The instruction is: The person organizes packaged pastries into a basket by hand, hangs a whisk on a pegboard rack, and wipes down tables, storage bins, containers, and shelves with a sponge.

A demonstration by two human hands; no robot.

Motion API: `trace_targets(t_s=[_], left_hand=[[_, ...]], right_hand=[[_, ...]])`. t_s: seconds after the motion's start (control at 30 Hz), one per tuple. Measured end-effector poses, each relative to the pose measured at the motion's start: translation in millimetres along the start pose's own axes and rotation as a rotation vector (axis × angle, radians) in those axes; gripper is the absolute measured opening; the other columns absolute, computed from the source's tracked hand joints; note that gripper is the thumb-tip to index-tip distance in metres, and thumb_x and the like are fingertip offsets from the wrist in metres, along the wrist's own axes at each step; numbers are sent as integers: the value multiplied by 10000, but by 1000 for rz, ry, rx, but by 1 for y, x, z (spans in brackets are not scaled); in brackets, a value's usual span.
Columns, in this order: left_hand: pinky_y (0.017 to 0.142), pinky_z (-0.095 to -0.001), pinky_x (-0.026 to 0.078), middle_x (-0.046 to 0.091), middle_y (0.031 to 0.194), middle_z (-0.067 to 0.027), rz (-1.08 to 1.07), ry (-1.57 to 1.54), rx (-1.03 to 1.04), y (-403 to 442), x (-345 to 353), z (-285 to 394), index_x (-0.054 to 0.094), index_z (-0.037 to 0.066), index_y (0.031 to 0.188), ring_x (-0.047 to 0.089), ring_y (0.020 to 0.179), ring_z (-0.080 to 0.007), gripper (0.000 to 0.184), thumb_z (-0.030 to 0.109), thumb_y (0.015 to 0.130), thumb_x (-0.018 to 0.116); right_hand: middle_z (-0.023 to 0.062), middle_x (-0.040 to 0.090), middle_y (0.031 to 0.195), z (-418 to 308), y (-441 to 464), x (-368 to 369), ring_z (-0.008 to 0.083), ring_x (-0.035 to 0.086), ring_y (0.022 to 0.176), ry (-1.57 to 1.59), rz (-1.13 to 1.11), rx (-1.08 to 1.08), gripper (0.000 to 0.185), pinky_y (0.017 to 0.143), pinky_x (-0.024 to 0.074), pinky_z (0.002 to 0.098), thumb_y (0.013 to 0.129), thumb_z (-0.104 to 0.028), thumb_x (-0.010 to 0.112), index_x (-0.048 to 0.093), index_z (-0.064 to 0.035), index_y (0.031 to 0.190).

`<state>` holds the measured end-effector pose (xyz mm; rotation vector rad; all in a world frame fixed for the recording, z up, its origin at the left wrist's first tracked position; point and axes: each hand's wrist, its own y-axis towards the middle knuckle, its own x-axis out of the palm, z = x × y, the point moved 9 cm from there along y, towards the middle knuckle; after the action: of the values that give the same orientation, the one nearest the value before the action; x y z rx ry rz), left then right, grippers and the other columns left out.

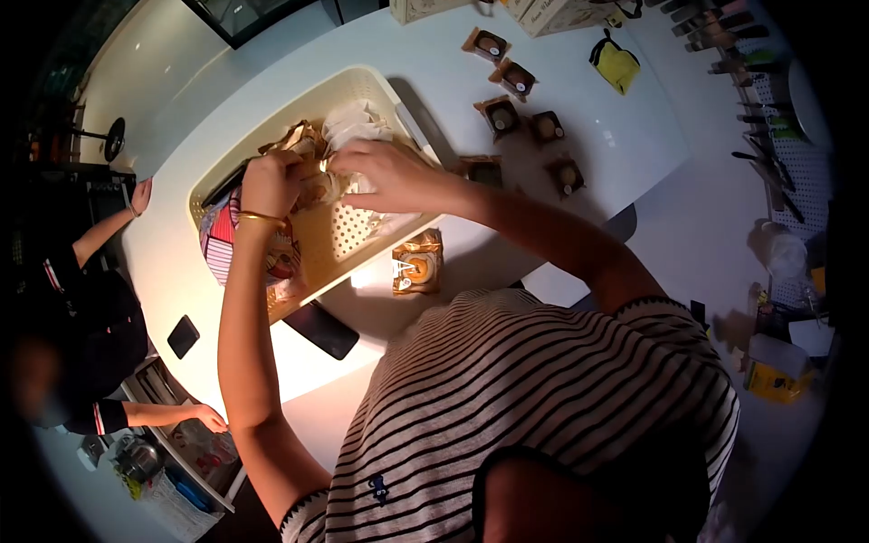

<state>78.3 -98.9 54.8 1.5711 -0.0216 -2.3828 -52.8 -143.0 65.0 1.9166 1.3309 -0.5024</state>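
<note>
Head view: no word legible for certain. Gold packet [418, 262] on the table, just outside the basket, bears a white A-shaped mark above a round picture; finer print too small. Red-and-striped package [217, 240] inside the basket carries lettering, unreadable. Dark small packs [500, 116], loosely grouped, have pale round labels, illegible. Carton [566, 14] at top edge: script, blurred.

Hands both in the cream perforated basket [348, 237]. Left hand [270, 184], bangle at wrist, fingers curled beside a gold wrapper [303, 138]; right hand [389, 176] arched near white wrapping [355, 122], thumb apart from fingers. Whether either pinches anything: cannot tell.

Surface: pale, glossy table [434, 54], brightly lit at left; dark phone [323, 328] near the basket, yellow pouch [617, 63] at far side. Room: pegboard [810, 181] right; co-worker's hand [213, 418] at left table edge.
</note>
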Motion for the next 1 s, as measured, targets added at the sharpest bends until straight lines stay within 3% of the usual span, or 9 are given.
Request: trace_targets(t_s=[0.03,0.13,0.2,0.4,0.47,0.6,0.7,0.93,1.0], left_hand=[[607,-406,507,623,726,-185,33,107,-54,-4,11,-7,679,56,808,610,653,-351,138,151,723,625],[648,-419,514,632,757,-185,5,259,-90,-13,33,-12,635,39,861,619,699,-357,158,119,751,556],[654,-432,513,639,792,-189,-167,383,-229,-13,45,-31,622,43,869,624,751,-357,162,119,765,524],[640,-484,486,625,815,-207,50,198,-227,-10,15,-21,578,53,878,604,716,-392,189,211,773,585],[649,-483,486,626,829,-206,-40,239,-248,-14,35,-25,574,53,897,604,734,-394,172,176,777,566],[677,-458,495,637,869,-174,-38,312,-225,-24,17,-23,585,58,962,611,771,-379,194,108,782,533],[669,-410,505,646,846,-152,268,285,-20,-33,-48,27,609,44,958,624,732,-345,201,122,774,586],[604,-233,506,660,799,-96,438,-288,-315,-89,-128,2,624,-29,932,631,697,-128,125,41,830,606],[629,-221,499,653,803,-80,471,-398,-346,-101,-133,-5,623,-39,928,618,722,-108,129,63,854,596]], right_hand=[[97,593,853,-14,-13,-12,285,589,791,28,-2,68,195,694,481,372,743,-144,677,617,-11,872],[84,562,742,-40,-78,-10,225,566,743,36,34,13,113,613,472,334,717,-118,659,568,-53,735],[51,480,666,-80,-105,-17,193,505,685,-365,149,-324,106,574,449,290,645,-92,647,544,-67,655],[76,538,771,-55,-133,0,203,570,642,-226,212,-35,97,556,466,305,657,-101,626,555,-53,702],[101,609,807,19,-151,60,238,636,701,-459,-242,472,102,573,498,323,658,-98,634,583,-51,732],[153,643,810,65,-164,107,317,646,759,-332,-628,648,233,652,513,424,709,-103,580,618,3,913],[132,630,856,61,-166,105,296,629,816,-355,-475,492,248,687,511,392,688,-79,588,620,-14,926],[78,530,723,-111,-97,-21,214,556,651,-98,-174,-162,160,577,476,340,781,-57,532,547,-20,935],[80,560,772,-117,-69,-44,221,567,667,-137,-204,-119,168,599,477,326,785,-66,551,553,-19,947]])
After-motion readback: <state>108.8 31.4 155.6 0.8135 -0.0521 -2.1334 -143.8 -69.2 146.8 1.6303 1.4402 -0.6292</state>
